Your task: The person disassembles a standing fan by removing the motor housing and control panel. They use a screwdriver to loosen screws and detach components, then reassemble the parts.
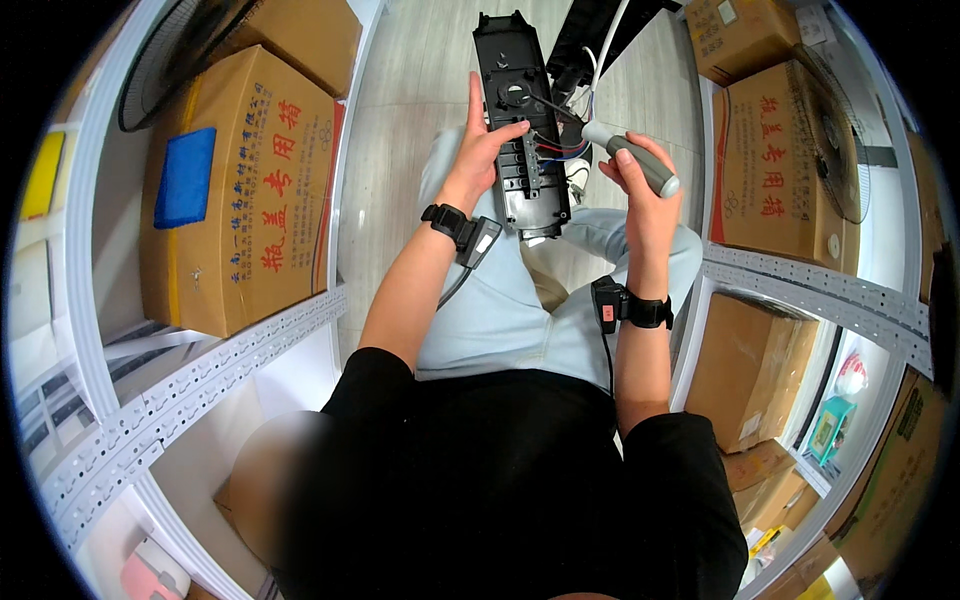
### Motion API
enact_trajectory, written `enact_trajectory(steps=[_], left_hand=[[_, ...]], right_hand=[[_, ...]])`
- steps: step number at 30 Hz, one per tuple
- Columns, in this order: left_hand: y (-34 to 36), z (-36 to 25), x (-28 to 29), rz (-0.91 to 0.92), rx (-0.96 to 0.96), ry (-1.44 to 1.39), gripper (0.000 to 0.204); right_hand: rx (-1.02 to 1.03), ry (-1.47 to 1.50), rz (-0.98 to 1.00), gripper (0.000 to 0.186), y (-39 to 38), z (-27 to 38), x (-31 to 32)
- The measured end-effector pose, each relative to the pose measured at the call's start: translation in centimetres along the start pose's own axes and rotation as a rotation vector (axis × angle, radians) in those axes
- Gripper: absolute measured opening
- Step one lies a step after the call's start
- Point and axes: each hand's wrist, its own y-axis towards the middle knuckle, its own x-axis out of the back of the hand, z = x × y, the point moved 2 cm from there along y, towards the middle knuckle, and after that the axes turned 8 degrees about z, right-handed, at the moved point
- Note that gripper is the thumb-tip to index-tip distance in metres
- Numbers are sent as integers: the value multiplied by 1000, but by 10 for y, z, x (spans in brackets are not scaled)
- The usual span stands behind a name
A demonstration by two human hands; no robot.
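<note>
A long black plastic housing [540, 200] lies lengthwise over my lap, its open inner side with ribs and posts facing up. My left hand [474, 155] grips its left edge, thumb across the inside and index finger stretched along the side. In my right hand [650, 190] is a screwdriver [640, 165] with a grey handle. Its thin shaft slants up and left over the housing, the tip by a round part [514, 95] near the upper half. Red, blue and black wires [565, 152] come out at the housing's right side.
A black stand-like piece [590, 45] with a white cable [608, 45] is just beyond the housing. Metal shelves [215, 370] with cardboard boxes [265, 190] flank me on both sides. Round wire fan guards [835, 140] stick out there. Black straps with small devices [480, 240] sit on my wrists.
</note>
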Motion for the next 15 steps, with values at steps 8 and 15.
enact_trajectory(steps=[8, 15], left_hand=[[1, 7, 4, -24, 11, 50, 55], [1, 13, 6, 7, 28, 126, 26]], right_hand=[[-11, 5, 0, 34, -13, -9, 5], [-30, 33, -18, 35, -18, -8, 3]])
